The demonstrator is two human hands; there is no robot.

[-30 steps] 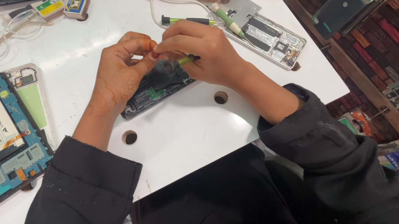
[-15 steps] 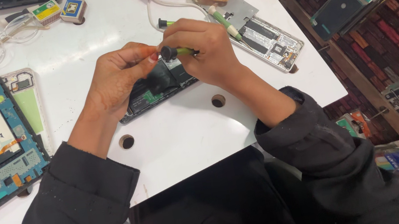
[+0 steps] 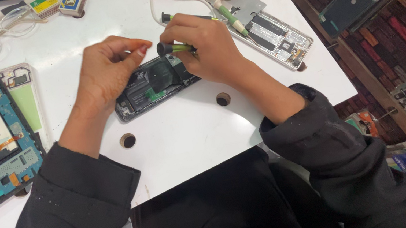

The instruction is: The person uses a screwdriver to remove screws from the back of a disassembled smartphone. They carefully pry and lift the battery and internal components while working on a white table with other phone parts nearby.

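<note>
Two hands: both over opened phone (image 3: 152, 86), table (image 3: 186, 144) centre.
Right hand (image 3: 206, 48): fingers clamp green screwdriver (image 3: 173, 48), at 3 o'clock.
Left hand (image 3: 106, 69): fingertips pinched together, contents unclear.
Tip: probably keep driver steady, phone braced.

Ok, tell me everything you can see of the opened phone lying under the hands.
The opened phone lies flat on the white table, back cover off, angled so its lower end points toward the left sleeve. Its dark frame surrounds a black battery area, a green part near the middle and small metal components at the lower end. The upper end is hidden under the right hand, which holds a green-handled screwdriver over it. The left hand hovers at its upper left edge; contact cannot be told.
</note>
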